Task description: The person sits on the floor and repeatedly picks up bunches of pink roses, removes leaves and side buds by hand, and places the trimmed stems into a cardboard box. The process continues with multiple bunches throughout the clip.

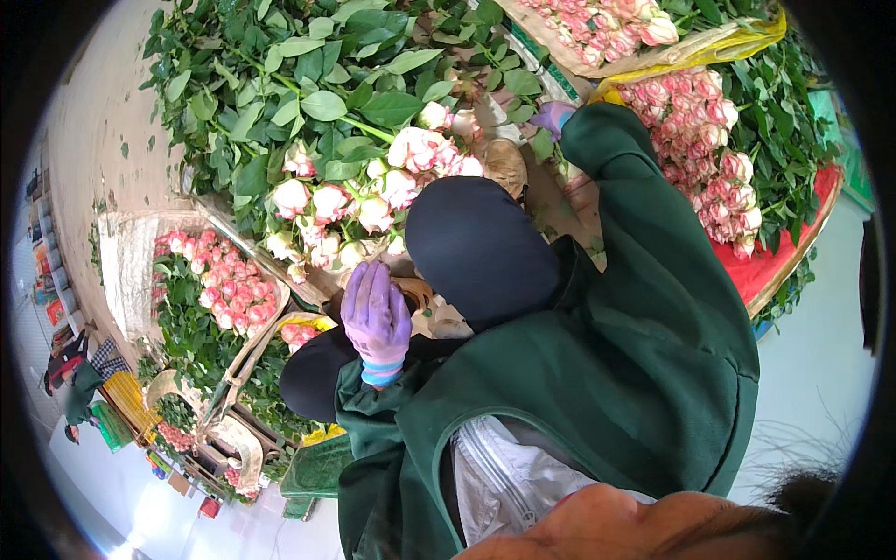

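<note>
My left hand (375, 322), in a purple glove, has its fingers extended side by side, with nothing visible in it, at the lower edge of pale pink-edged roses (373, 212) with long leafy stems (280, 103). My right hand (553, 119), also gloved in purple, reaches up past those roses toward a yellow-edged wrapped bunch (607, 37); the green sleeve (672, 280) hides much of it, and whether it grips anything is unclear. My dark-clad knee (476, 247) sits just below the loose roses.
Pink rose bunches lie at right (700, 159) over a red surface (803, 215) and at left (233, 289) in paper wrapping (126, 271). A worn tan surface (103, 140) runs along the left. Farther left, a person (82, 397) is near yellow and green crates (131, 401).
</note>
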Action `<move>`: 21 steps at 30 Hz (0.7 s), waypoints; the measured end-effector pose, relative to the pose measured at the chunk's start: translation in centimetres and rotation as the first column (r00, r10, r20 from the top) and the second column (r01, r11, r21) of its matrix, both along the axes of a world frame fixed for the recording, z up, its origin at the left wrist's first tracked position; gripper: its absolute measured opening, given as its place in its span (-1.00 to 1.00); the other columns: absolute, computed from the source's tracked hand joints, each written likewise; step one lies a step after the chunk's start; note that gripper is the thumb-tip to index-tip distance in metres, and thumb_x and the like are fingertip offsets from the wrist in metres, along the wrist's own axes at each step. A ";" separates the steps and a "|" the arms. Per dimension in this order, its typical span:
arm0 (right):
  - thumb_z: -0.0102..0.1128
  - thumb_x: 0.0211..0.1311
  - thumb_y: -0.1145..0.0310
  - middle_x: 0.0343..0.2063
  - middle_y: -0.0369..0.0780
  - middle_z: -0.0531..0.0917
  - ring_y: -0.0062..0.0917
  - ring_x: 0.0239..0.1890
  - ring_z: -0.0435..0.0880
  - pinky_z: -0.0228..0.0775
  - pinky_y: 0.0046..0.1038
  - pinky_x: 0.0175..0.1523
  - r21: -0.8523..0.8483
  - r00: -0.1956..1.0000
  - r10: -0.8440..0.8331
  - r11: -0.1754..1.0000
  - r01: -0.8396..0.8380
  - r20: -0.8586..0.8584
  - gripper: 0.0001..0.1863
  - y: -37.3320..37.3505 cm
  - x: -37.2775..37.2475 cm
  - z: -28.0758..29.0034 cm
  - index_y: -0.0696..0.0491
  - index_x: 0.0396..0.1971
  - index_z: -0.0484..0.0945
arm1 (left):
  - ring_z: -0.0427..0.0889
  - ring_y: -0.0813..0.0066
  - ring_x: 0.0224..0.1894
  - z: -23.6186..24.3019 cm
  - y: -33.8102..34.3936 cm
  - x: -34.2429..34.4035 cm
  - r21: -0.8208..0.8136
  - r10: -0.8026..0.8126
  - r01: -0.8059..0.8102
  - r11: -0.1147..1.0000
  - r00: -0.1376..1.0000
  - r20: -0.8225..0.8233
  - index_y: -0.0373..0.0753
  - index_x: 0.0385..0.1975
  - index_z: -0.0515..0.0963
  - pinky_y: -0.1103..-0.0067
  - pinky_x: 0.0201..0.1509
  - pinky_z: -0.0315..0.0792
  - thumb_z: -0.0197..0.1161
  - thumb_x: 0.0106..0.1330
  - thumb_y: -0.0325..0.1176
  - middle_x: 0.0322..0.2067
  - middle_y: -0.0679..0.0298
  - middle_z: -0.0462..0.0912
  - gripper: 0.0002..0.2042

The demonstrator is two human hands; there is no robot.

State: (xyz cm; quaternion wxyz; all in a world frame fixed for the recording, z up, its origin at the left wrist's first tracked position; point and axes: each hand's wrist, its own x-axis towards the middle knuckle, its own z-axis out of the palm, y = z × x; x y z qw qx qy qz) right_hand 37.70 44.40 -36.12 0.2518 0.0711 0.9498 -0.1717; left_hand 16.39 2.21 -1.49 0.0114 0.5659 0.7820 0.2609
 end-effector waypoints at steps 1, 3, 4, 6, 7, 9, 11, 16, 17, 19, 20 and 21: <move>0.39 -0.11 0.43 -0.17 -0.17 0.57 -0.27 -0.17 0.65 0.58 -0.30 -0.24 0.020 1.000 0.027 0.999 -0.026 -0.006 -0.29 0.5 0.7 -1.6 -0.17 0.18 0.46 | 0.59 -0.11 -0.02 0.0 -0.1 -0.1 0.002 -0.006 0.006 1.000 1.000 0.003 -0.39 0.00 0.50 0.20 0.09 0.49 0.18 0.14 -0.66 -0.11 0.00 0.64 -0.63; 0.36 -0.08 0.39 -0.17 -0.17 0.57 -0.26 -0.16 0.65 0.57 -0.29 -0.23 0.071 0.999 -0.026 0.997 0.028 -0.022 -0.32 0.1 1.0 -2.2 -0.15 0.17 0.45 | 0.59 -0.10 -0.03 -0.2 -0.3 0.0 0.001 -0.002 0.002 1.000 1.000 0.008 -0.39 0.00 0.50 0.20 0.08 0.49 0.17 0.14 -0.67 -0.11 -0.01 0.64 -0.63; 0.34 -0.04 0.37 -0.17 -0.17 0.57 -0.26 -0.16 0.64 0.57 -0.30 -0.21 0.086 0.997 -0.071 0.994 0.069 0.021 -0.36 -0.3 0.5 -1.7 -0.14 0.16 0.45 | 0.60 -0.11 -0.05 -0.4 -0.5 0.2 0.007 0.004 -0.004 1.000 1.000 0.009 -0.39 -0.01 0.50 0.19 0.08 0.49 0.17 0.13 -0.68 -0.11 -0.02 0.63 -0.63; 0.28 0.02 0.35 -0.17 -0.17 0.57 -0.27 -0.15 0.64 0.57 -0.30 -0.18 0.085 0.992 -0.128 0.988 0.126 0.019 -0.44 -1.2 -0.2 0.1 -0.13 0.13 0.47 | 0.60 -0.11 -0.06 0.3 -0.4 0.5 0.013 0.007 -0.007 1.000 1.000 0.029 -0.40 -0.01 0.50 0.19 0.08 0.49 0.17 0.12 -0.69 -0.12 -0.03 0.63 -0.63; 0.24 0.06 0.35 -0.18 -0.17 0.57 -0.27 -0.15 0.64 0.56 -0.30 -0.17 0.092 0.984 -0.174 0.980 0.176 -0.028 -0.49 -0.9 0.2 0.5 -0.12 0.10 0.49 | 0.61 -0.11 -0.07 0.6 -0.1 0.4 0.028 -0.013 0.011 1.000 0.999 0.039 -0.40 -0.01 0.50 0.18 0.08 0.49 0.17 0.12 -0.69 -0.12 -0.03 0.63 -0.62; 0.16 0.13 0.34 -0.21 -0.16 0.58 -0.28 -0.16 0.64 0.55 -0.30 -0.15 0.115 0.947 -0.293 0.945 0.308 -0.130 -0.61 -0.2 2.5 0.7 -0.10 0.02 0.53 | 0.61 -0.09 -0.07 0.9 0.5 0.2 0.071 -0.061 0.058 0.996 0.997 0.039 -0.40 -0.01 0.50 0.19 0.09 0.49 0.19 0.14 -0.66 -0.12 -0.04 0.63 -0.64; 0.11 0.23 0.27 -0.27 -0.14 0.60 -0.28 -0.18 0.65 0.53 -0.27 -0.13 0.137 0.944 -0.266 0.946 0.294 -0.195 -0.73 -0.4 2.4 4.3 -0.07 -0.08 0.57 | 0.60 -0.06 -0.02 0.4 0.0 0.3 0.083 -0.053 0.051 0.995 0.998 0.026 -0.42 -0.01 0.50 0.22 0.12 0.47 0.21 0.15 -0.58 -0.11 -0.01 0.63 -0.65; 0.19 0.32 0.10 -0.52 -0.32 0.62 -0.64 -0.59 0.52 0.36 -0.52 -0.49 -0.449 0.551 -0.834 0.484 0.751 0.022 -0.70 -4.2 -4.2 28.1 0.03 -0.22 0.66 | 0.63 0.04 -0.03 2.1 -0.7 0.6 0.181 0.192 -0.247 0.952 0.943 0.273 -0.38 -0.04 0.57 0.29 0.13 0.46 0.26 0.23 -0.54 -0.08 0.01 0.64 -0.71; 0.22 0.31 0.07 -0.50 -0.32 0.63 -0.68 -0.66 0.45 0.31 -0.54 -0.57 -0.691 0.573 -0.818 0.383 0.613 0.055 -0.61 -3.4 -3.9 29.5 0.11 -0.12 0.61 | 0.61 0.36 0.01 2.5 0.3 0.3 0.123 0.249 -0.375 0.919 0.793 0.556 -0.36 0.09 0.51 0.48 0.07 0.51 0.16 0.35 -0.51 -0.07 0.11 0.66 -0.68; 0.21 0.23 0.35 -0.25 -0.24 0.64 -0.60 -0.31 0.53 0.38 -0.50 -0.24 -0.728 0.664 -0.714 0.575 0.374 -0.223 -0.65 -3.6 -6.4 34.3 0.15 -0.01 0.55 | 0.64 0.57 -0.23 5.2 3.6 -1.3 0.085 0.073 -0.324 0.942 0.444 0.893 -0.32 0.23 0.37 0.63 -0.18 0.55 0.13 0.41 -0.42 -0.10 0.23 0.65 -0.60; 0.20 0.20 0.48 -0.13 -0.20 0.64 -0.56 -0.14 0.56 0.42 -0.48 -0.07 -0.695 0.677 -0.628 0.679 0.236 -0.384 -0.61 -4.0 -9.0 37.0 0.16 0.05 0.51 | 0.56 0.66 -0.44 8.2 5.2 -2.1 -0.010 0.018 -0.253 0.967 0.028 0.999 -0.30 0.19 0.43 0.67 -0.40 0.46 0.18 0.40 -0.37 -0.20 0.34 0.64 -0.61; 0.20 0.16 0.62 -0.01 -0.16 0.64 -0.53 0.03 0.60 0.46 -0.46 0.09 -0.676 0.660 -0.558 0.730 0.102 -0.503 -0.55 -4.5 -11.8 39.4 0.18 0.11 0.48 | 0.44 0.73 -0.54 10.7 7.2 -2.5 0.028 0.043 -0.251 0.968 0.274 0.961 -0.27 0.14 0.48 0.67 -0.52 0.35 0.23 0.37 -0.32 -0.34 0.41 0.60 -0.63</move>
